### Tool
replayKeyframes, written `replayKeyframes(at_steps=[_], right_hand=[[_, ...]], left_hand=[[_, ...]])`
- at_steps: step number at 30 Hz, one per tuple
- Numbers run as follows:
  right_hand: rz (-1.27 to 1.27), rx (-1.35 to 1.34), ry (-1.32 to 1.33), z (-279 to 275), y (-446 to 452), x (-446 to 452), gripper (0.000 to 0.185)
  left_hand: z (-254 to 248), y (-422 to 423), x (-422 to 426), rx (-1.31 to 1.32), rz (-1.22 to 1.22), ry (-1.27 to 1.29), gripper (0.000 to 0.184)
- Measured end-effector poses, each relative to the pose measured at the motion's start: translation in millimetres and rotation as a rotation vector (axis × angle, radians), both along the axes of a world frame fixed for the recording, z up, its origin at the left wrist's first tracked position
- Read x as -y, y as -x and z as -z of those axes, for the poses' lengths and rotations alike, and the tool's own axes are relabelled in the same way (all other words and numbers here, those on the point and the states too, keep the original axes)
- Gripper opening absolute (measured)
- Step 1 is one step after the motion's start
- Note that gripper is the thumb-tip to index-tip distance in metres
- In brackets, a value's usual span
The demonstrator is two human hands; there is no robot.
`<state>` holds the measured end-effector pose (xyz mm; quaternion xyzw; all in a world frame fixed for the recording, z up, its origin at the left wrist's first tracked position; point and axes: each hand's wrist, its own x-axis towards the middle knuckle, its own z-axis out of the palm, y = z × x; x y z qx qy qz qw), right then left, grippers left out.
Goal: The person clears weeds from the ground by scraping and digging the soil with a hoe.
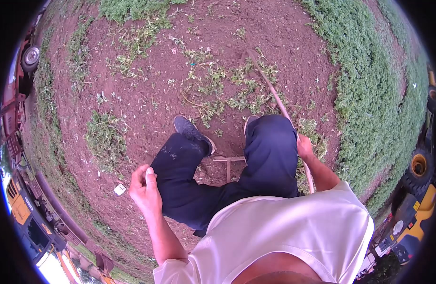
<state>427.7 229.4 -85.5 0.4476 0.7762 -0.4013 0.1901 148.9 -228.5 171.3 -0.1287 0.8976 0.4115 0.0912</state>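
A long wooden handle [275, 94] slants over the soil beside my right knee, its far end on the ground among pulled weeds [248, 83]. Around it, next to the knee, my right hand [304, 146] is closed. To the left of my other knee, my left hand [146, 183] is raised with its fingers curled and the thumb against them; whether anything small is between them cannot be seen. A small white object [119, 190] lies on the soil near that hand. Between my legs is a thin wooden frame [229, 165].
Dense green plants [369, 90] grow along the right. A clump of weeds [105, 137] lies at the left. Yellow machinery [416, 222] stands at the right edge; a vehicle wheel [31, 57] and an orange machine [21, 206] are at the left edge.
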Motion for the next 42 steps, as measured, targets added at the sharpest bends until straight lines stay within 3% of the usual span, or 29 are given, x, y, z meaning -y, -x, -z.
replayKeyframes(at_steps=[3,6,13,17,23,26,29,30,35,39,42], right_hand=[[0.048,0.114,-0.059,-46.9,-30.2,7.4,0.061],[0.050,0.115,-0.077,-34.8,-14.2,4.4,0.061],[-0.006,-0.030,-0.098,70.4,212.9,-27.3,0.070],[-0.093,-0.049,-0.111,48.4,314.3,-28.6,0.075],[-0.179,-0.054,-0.063,51.8,390.7,-50.8,0.077],[-0.217,0.039,-0.102,77.2,379.3,-82.3,0.080],[-0.118,0.081,-0.087,43.7,296.2,-103.4,0.079],[-0.107,-0.015,-0.275,73.8,252.7,-115.0,0.075],[0.127,-0.007,-0.179,55.2,98.1,-110.5,0.069],[0.210,0.020,-0.195,46.1,64.6,-91.6,0.073],[0.162,-0.049,-0.094,28.2,111.1,-79.3,0.067]], left_hand=[[1.1,-0.9,2.3,-0.019,0.012,0.002,0.021],[0.0,-0.3,2.9,-0.003,-0.010,0.018,0.020],[-3.0,0.8,-2.7,-0.008,-0.023,0.027,0.019],[-2.9,2.8,-4.9,0.017,-0.003,0.040,0.019],[-1.6,8.3,-11.0,0.023,0.032,0.053,0.020],[-1.3,9.5,-14.5,0.037,0.032,0.063,0.021],[-4.5,10.2,-16.2,0.043,0.028,0.050,0.021],[-5.6,9.4,-15.9,0.045,0.023,0.045,0.021],[-4.1,5.2,-16.5,0.027,0.047,0.044,0.020],[-3.2,3.8,-17.1,0.018,0.063,0.034,0.020],[-2.4,3.8,-16.6,0.024,0.075,0.063,0.021]])
